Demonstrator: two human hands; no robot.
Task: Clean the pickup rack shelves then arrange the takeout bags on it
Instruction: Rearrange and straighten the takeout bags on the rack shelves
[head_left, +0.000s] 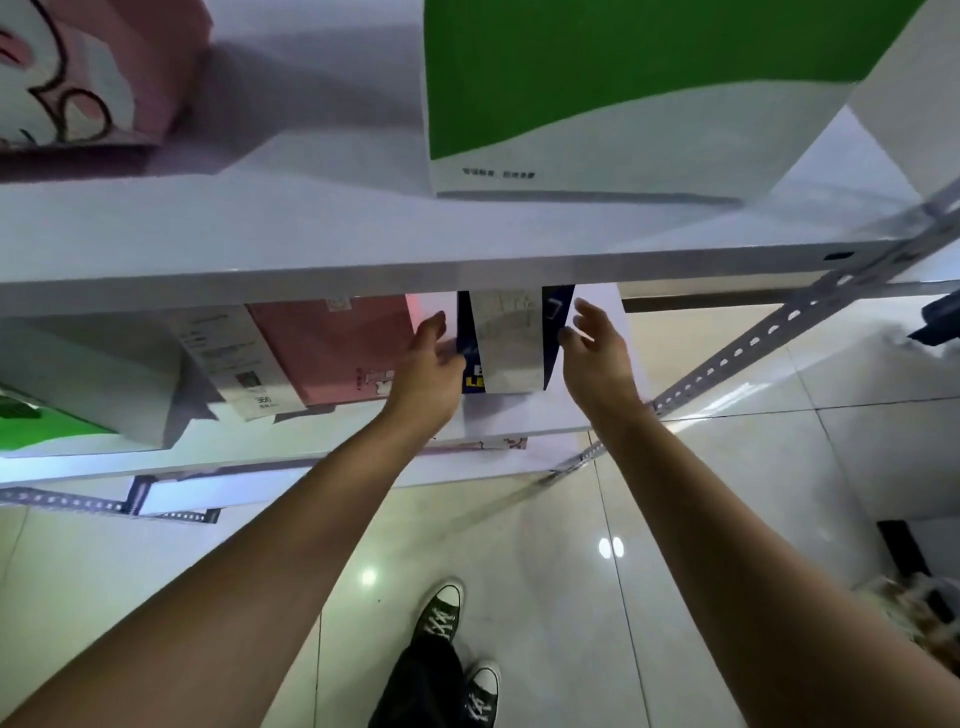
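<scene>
A dark blue takeout bag (506, 345) with a white receipt on its front stands on the middle shelf (498, 415) of the white rack. My left hand (428, 364) touches its left side with loosely bent fingers. My right hand (592, 343) is at its right side, fingers straight and spread, just off the bag. Left of it stands a pink bag (337, 353) with a receipt. On the upper shelf (311, 249) stand a green-and-white bag (597, 93) and a pink-and-white bag (78, 73).
A white box and a green bag (47, 426) sit at the left of the middle shelf. A perforated metal rack post (779, 322) runs diagonally at the right. Below is glossy tiled floor (545, 571) with my sneakers.
</scene>
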